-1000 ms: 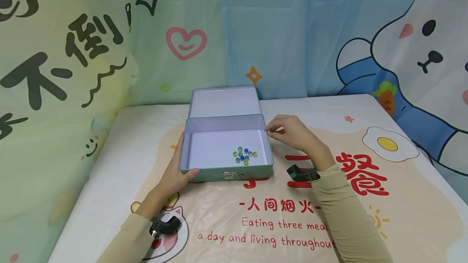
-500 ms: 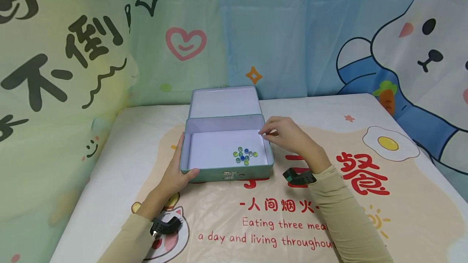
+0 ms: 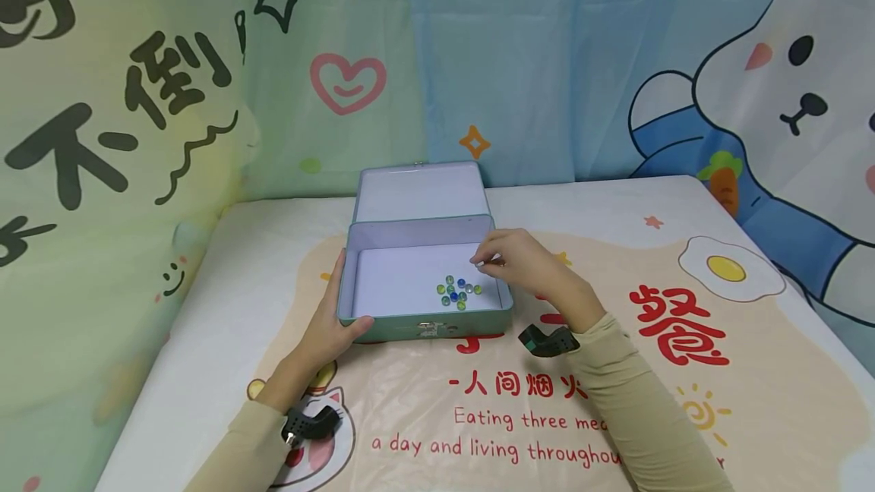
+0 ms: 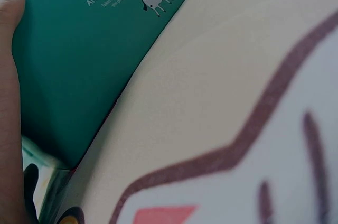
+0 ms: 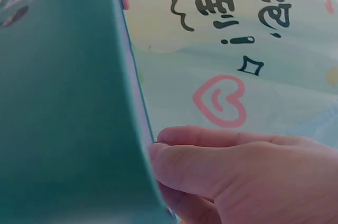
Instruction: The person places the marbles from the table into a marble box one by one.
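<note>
A green tin box (image 3: pixel 410 327) stands on the table with its lid (image 3: pixel 420 192) raised at the back. Several glass marbles (image 3: pixel 454 297), green, blue and clear, lie clustered at the right front of its white floor. My left hand (image 3: pixel 328 329) holds the box's left front corner, the thumb lying at the front rim and the fingers along the left side. My right hand (image 3: pixel 522 260) is over the right wall, its thumb and fingertips pinching a small pale thing, apparently a marble, mostly hidden. In the right wrist view, the fingertips (image 5: pixel 161 152) appear at the box's rim.
A printed tablecloth (image 3: pixel 478 401) with lettering covers the table. Behind it hangs a patterned curtain (image 3: pixel 499 59). Both wrists wear dark camera bands, the right band (image 3: pixel 549 341) being near the box's right front corner.
My right hand has moved left and a little toward me, from beside the right wall to above the box's inside. The left hand, box and lying marbles have stayed put.
</note>
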